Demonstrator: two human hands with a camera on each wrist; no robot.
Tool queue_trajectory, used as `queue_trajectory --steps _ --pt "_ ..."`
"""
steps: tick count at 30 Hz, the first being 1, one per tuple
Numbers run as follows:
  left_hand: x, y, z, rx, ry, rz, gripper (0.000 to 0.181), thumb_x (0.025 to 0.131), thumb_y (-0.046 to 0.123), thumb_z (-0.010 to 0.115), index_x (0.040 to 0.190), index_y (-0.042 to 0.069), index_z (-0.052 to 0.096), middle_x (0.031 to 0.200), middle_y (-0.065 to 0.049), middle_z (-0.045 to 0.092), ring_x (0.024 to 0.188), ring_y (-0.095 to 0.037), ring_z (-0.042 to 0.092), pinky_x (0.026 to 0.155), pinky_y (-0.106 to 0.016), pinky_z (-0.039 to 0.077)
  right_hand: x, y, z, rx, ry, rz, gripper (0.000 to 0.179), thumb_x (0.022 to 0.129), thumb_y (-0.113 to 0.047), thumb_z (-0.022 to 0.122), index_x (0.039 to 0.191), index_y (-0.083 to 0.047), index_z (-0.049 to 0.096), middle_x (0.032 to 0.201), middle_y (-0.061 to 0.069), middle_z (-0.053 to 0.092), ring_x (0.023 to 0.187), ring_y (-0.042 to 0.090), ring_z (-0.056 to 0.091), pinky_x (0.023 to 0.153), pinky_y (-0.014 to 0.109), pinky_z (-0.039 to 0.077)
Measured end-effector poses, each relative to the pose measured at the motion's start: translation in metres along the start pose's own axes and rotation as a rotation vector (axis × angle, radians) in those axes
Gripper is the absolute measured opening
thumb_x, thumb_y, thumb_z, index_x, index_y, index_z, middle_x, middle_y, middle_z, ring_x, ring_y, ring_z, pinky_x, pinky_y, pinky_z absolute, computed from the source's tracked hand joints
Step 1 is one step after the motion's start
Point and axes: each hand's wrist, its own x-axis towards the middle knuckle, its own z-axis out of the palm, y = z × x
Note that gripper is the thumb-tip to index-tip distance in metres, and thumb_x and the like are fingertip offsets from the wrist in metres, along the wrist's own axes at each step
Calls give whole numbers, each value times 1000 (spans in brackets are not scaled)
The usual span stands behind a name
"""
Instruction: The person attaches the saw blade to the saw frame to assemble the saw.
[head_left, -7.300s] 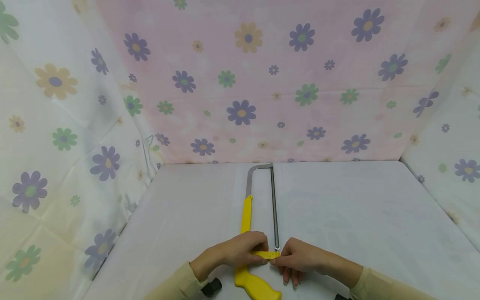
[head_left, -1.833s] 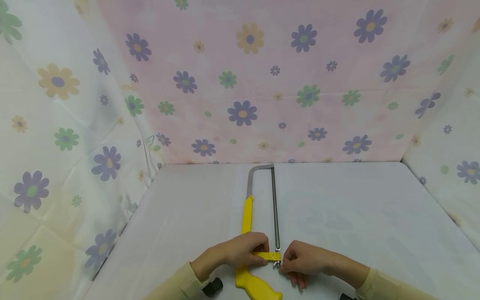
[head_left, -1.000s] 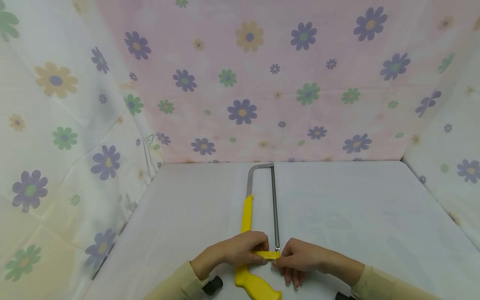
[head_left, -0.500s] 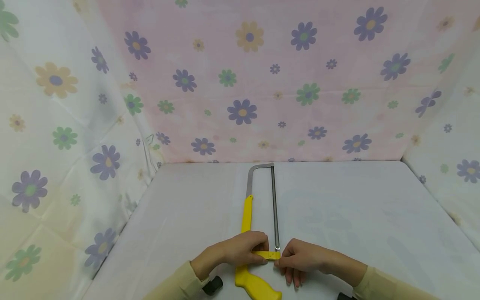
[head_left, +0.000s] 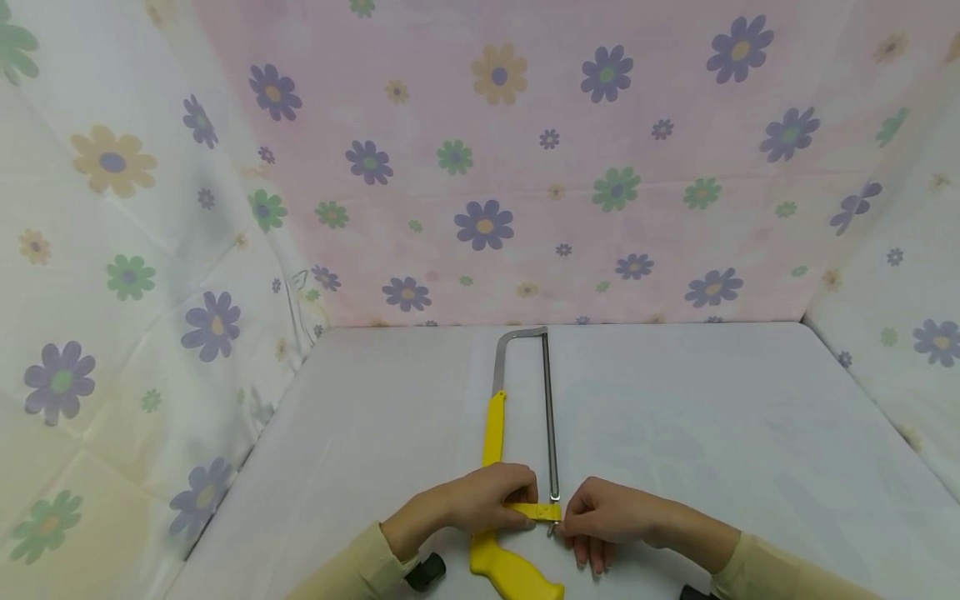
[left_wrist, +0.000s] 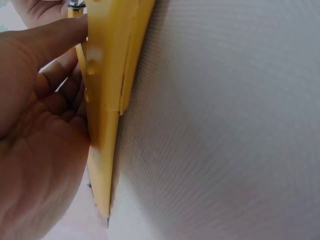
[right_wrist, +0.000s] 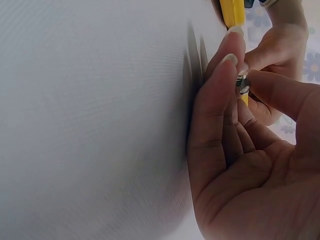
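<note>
A hacksaw with a yellow frame and handle (head_left: 517, 575) lies on the table, its thin blade (head_left: 550, 417) running away from me on the right side. My left hand (head_left: 487, 500) grips the frame by its yellow crosspiece (head_left: 542, 511), thumb on the near side. At the blade's near end a metal wing nut (head_left: 552, 528) sticks out just below the crosspiece. My right hand (head_left: 611, 517) has thumb and forefinger at this nut, and in the right wrist view they pinch the metal nut (right_wrist: 243, 84); the other fingers hang loosely. In the left wrist view the yellow frame (left_wrist: 102, 100) lies against the left palm.
A white-covered table (head_left: 712, 417) spreads around the saw. Flowered cloth (head_left: 420, 167) hangs behind it and at both sides. A black wrist-camera piece (head_left: 425, 572) sits under the left wrist.
Over the last second my right hand has shifted slightly right, and the wing nut, covered before, now shows. Across the frames the right fingers come on and off the nut. The left hand stays put.
</note>
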Motion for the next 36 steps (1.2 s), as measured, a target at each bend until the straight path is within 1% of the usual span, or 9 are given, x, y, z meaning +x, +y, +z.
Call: queue_trajectory --steps 3,7,12,19,22,27,31,33,36 --pt "-3 12 -6 -9 -8 -23 11 99 24 71 102 20 61 90 13 57 78 -1 50 71 -17 47 -1 0 -2 -7 1 -6 27 100 -21 65 84 -1 73 66 2 67 49 8 60 46 17 45" --pt "-3 16 -6 -5 -2 -50 11 98 23 72 101 20 62 89 13 56 78 0 49 71 -17 47 -2 0 -4 -11 -3 -24 25 100 -20 66 85 -1 73 66 2 66 49 8 59 47 18 45" --pt "-2 17 -6 -10 -1 -68 12 97 22 73 101 20 62 89 14 56 78 0 49 72 -17 47 -2 2 -4 4 -16 -36 24 99 -18 67 86 1 73 66 2 66 50 8 60 47 18 46" --pt "-2 15 -6 -7 -8 -64 11 98 21 72 102 19 62 90 14 57 79 0 49 73 -17 47 -2 2 -5 11 -33 -52 23 99 -16 66 88 2 73 67 3 67 50 8 60 47 18 47" --pt "-2 15 -6 -23 -10 -70 11 97 20 73 101 20 62 90 14 57 79 0 49 72 -17 47 -2 1 -5 13 -33 -53 22 99 -15 66 89 3 73 67 4 67 50 8 60 47 18 47" --pt "-2 13 -6 -26 -11 -52 11 97 24 72 101 21 62 90 14 58 79 0 51 72 -17 48 -2 2 -5 20 -27 -55 21 99 -13 66 89 4 72 68 5 67 51 10 60 47 18 47" --pt "-1 5 -2 -10 -5 -28 11 98 26 72 102 23 62 92 15 58 80 0 51 72 -18 48 -3 3 -5 27 -28 -67 21 98 -12 66 89 6 71 67 5 66 51 10 61 47 18 48" --pt "-2 5 -2 -6 -6 -29 11 98 26 71 103 22 62 92 15 58 80 0 51 73 -18 48 -3 3 -5 28 -26 -76 23 98 -12 67 88 8 70 66 5 65 50 9 61 47 19 48" --pt "-2 9 -3 -15 -4 -50 11 97 22 72 102 20 62 91 13 58 79 -1 51 72 -18 48 -3 4 -5 24 -18 -89 24 97 -13 68 86 9 69 65 3 64 50 9 60 47 19 48"
